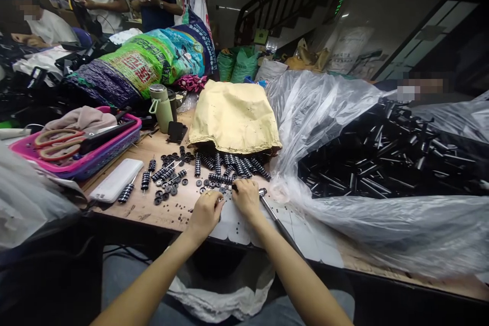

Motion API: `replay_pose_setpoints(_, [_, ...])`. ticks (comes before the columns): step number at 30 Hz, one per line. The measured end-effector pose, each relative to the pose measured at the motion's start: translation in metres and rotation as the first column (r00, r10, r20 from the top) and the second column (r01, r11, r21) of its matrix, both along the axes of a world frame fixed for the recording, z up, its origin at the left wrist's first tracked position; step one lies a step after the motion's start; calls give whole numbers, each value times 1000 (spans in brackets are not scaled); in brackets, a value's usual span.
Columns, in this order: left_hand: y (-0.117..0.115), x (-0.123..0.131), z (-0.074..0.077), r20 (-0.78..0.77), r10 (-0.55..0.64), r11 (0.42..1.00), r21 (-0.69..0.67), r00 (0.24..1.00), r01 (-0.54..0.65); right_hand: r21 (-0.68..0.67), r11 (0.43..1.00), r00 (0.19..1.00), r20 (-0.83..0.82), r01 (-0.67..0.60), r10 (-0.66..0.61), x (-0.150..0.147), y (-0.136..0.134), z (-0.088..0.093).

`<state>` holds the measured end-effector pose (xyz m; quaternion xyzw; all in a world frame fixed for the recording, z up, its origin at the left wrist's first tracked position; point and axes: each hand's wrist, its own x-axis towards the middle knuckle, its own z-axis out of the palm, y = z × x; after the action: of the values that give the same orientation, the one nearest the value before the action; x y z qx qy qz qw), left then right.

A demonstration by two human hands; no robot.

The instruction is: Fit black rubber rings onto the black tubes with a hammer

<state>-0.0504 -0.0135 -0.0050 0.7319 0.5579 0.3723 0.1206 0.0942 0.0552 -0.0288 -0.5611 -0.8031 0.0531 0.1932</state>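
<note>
My left hand [207, 210] and my right hand [246, 196] meet at the table's near edge, fingers pinched together over a white sheet [237, 224]. What sits between the fingertips is too small to make out. Small black ring-shaped parts [171, 183] lie scattered just beyond my hands. Several stacks of these rings on pins [229, 165] lie in front of a yellow sack [234, 117]. A metal rod [275, 216] lies under my right wrist.
A clear plastic sheet holding many black tubes [382, 163] fills the right side. A white phone [116, 179], a pink basket [82, 163] with scissors, and a green flask [160, 107] stand left. Other people are at the far left and back.
</note>
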Motion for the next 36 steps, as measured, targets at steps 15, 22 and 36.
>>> replay_pose_setpoints(15, [3,30,-44,47,-124,988,-88,991,128,-93,996,920,-392,-18,-20,32,-40,-7])
replay_pose_setpoints(22, [2,35,-42,17,-130,985,-115,991,132,-386,922,473,-817,-21,-331,37,-42,-9])
replay_pose_setpoints(36, [-21,27,-31,61,-128,954,-265,990,140,-256,966,599,-779,-35,-185,24,-66,2])
